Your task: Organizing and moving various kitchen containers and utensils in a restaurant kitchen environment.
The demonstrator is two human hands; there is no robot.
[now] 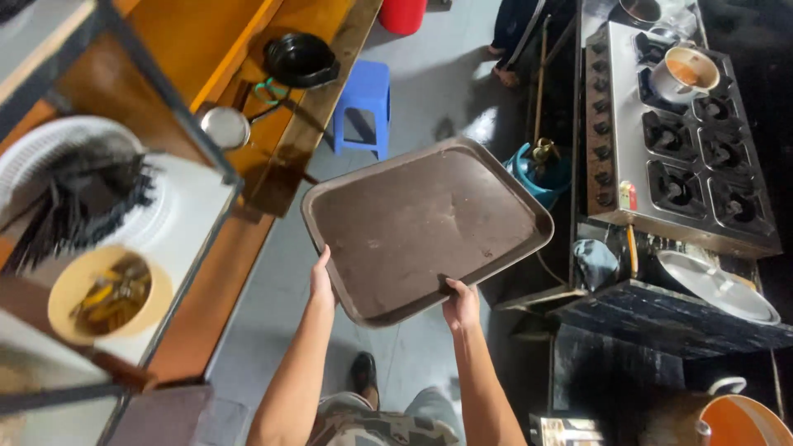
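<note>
You hold the brown tray [425, 227] out in front of your body, above the grey floor [429, 91], between the wooden counter [206, 306] on your left and the gas stove [677, 140] on your right. The tray is rectangular with rounded corners and a raised rim, and it carries nothing.

Your left hand [321, 285] grips the near left corner of the tray. The thumb lies against the rim; the other fingers are hidden under the tray, so you cannot tell how they are set. Your right hand [461, 304] grips the near edge of the tray, close to its near right corner. The thumb hooks over the rim onto the top surface, and the remaining fingers are pressed underneath, out of view.

On the counter, toward its far edge, sits 1 black bowl [301, 59], with 1 metal ladle [225, 126] nearer to you. At the near end, 1 white basket [62, 165] holds dark chopsticks [91, 202], and 1 yellow bowl [109, 291] stands just beside it, closer to you.

Beyond the tray, 1 blue stool [365, 103] stands on the floor. A blue gas cylinder [537, 169] stands just beside the far right corner of the tray, next to the stove. 1 pot [684, 73] rests on a far burner of the stove, and 1 metal lid [717, 285] lies on the dark shelf [661, 318] at its near edge.
</note>
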